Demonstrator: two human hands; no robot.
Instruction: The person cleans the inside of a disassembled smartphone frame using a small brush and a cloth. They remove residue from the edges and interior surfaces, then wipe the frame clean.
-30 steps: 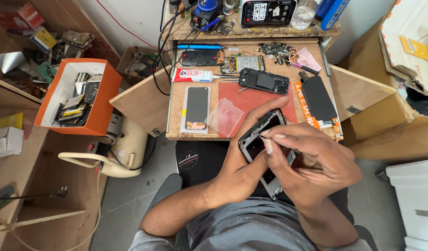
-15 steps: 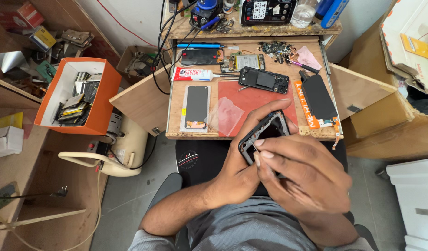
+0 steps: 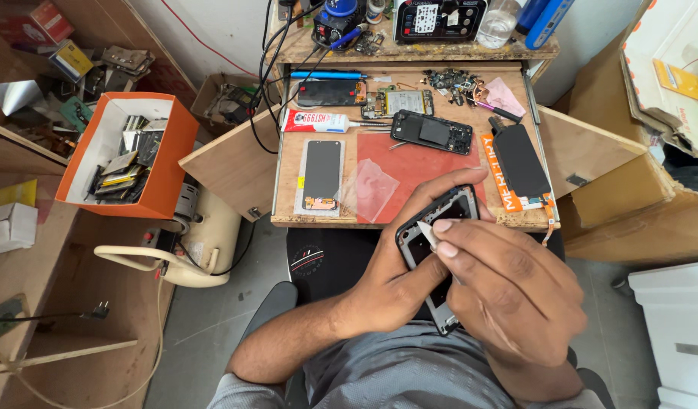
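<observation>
So the left hand [image 3: 398, 284] has a firm grip wrapped around a stripped black phone frame [image 3: 432, 242], held over the lap just off the near edge of the table [image 3: 288, 201]. The right hand [image 3: 516, 295] is pinched shut on a small pale pry tool [image 3: 427, 235], tip poking into the upper part of the frame.

My take on doing this bit well: keep the tool shallow and nearly flat to the frame, work along the edge in small nudges, and let the left hand's fingers brace the frame's far edge so it doesn't flex. Slipping would be the risk here, I think, since the tip points toward the left hand's thumb.

Packaging-wise: a white glue tube with a red label [image 3: 315, 121] lies on its side on the table's left part, above a display panel on a white backing [image 3: 322, 174]. A clear plastic bag [image 3: 373, 189] sits on the red mat [image 3: 425, 170]. An orange strip with white lettering [image 3: 500, 182] runs alongside a black panel [image 3: 522, 160] at right. Off to the left, an orange open box [image 3: 163, 174] holds loose parts.
</observation>
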